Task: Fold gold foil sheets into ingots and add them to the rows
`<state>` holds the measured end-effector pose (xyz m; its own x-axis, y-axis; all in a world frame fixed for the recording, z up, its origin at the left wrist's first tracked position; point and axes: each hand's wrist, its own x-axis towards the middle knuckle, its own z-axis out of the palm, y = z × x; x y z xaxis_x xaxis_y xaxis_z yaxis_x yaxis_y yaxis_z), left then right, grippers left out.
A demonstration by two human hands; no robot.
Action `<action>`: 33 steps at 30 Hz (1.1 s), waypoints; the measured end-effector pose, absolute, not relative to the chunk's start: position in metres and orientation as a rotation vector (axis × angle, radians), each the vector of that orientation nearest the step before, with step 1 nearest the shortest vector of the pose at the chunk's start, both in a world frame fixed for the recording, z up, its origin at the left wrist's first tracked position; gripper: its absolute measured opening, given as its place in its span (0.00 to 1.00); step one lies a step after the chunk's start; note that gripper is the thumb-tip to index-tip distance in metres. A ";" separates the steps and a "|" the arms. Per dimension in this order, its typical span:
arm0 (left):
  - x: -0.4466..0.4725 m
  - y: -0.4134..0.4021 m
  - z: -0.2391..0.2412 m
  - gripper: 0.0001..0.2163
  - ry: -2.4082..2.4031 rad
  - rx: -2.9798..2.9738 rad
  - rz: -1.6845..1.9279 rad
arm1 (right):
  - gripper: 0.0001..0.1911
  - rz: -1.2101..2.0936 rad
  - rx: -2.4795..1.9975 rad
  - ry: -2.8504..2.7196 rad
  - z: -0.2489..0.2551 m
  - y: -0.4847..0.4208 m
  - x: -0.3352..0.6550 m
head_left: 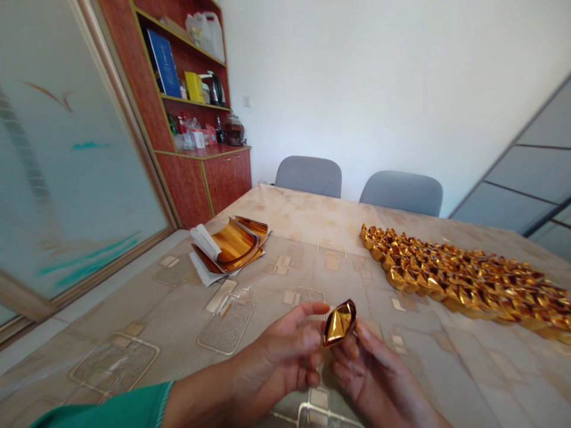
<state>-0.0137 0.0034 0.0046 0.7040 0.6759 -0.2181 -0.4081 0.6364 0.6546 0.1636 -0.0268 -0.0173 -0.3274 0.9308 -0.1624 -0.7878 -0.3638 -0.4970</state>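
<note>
A folded gold foil paper ingot (pixel 341 324) is held between my two hands, just above the near part of the table. My left hand (pixel 285 348) pinches its left end, the index finger stretched along the top edge. On the other end, the thumb and fingers of my right hand (pixel 370 365) are closed. A stack of gold foil paper sheets (pixel 236 242), curled and with white backs, lies on the table to the left. Many finished gold paper ingots (pixel 464 276) stand packed in rows on the right.
A patterned cloth covers the table (pixel 178 315). Two grey chairs, one left (pixel 308 175) and one right (pixel 401 191), stand at its far side by a white wall. A wooden cabinet (pixel 187 178) with bottles and a kettle is at the back left, beside a frosted glass door (pixel 66 166).
</note>
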 end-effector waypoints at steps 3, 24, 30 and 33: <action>-0.014 0.002 0.005 0.25 0.434 0.657 0.677 | 0.11 1.878 -0.544 -0.449 -0.015 -0.029 0.164; -0.012 -0.003 0.004 0.17 0.591 0.794 0.711 | 0.18 2.019 -0.724 -0.607 -0.010 -0.037 0.160; -0.010 -0.003 0.005 0.18 0.654 0.853 0.744 | 0.17 2.012 -0.723 -0.680 -0.011 -0.036 0.157; -0.009 -0.004 0.006 0.15 0.693 0.869 0.733 | 0.16 2.005 -0.726 -0.703 -0.011 -0.036 0.157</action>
